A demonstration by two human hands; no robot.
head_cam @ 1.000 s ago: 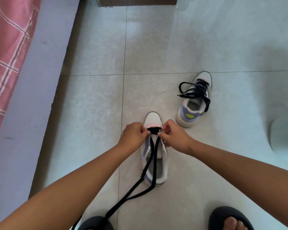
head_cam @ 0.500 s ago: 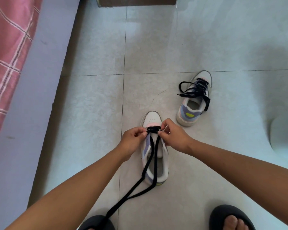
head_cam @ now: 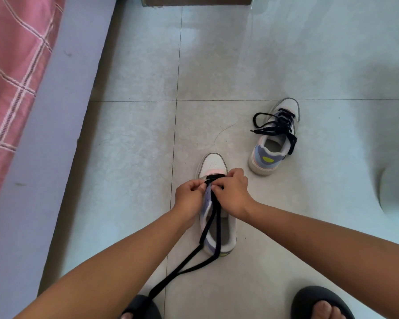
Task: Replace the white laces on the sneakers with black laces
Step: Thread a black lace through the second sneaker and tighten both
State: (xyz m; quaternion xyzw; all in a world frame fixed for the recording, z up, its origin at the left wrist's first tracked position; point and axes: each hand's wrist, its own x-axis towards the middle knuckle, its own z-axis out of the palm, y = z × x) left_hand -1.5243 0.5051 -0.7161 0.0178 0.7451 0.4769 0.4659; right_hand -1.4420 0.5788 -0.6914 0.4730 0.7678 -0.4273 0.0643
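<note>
I see soft daylight from the top of the frame glaring pale on the floor (head_cam: 217, 54). A broad dim shadow lies right of the far sneaker (head_cam: 274, 139). Focus is fair, detail slightly smeared. Wide-angle bending bows the bed edge (head_cam: 62, 134) at left.

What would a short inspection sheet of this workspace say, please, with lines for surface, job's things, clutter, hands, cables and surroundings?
Surface: pale grey tiled floor with dark grout lines.
Job's things: near white and lilac sneaker, a flat black lace across its lowest eyelets, both ends trailing toward the person; far sneaker already laced in black, ends loose.
Clutter: a thin thread-like line on the floor; white laces not seen.
Hands: left hand and right hand both pinch at the lace area near the eyelets.
Cables: nothing seen.
Surroundings: pink checked cloth on a lilac ledge; black slippers on the person's feet.
</note>
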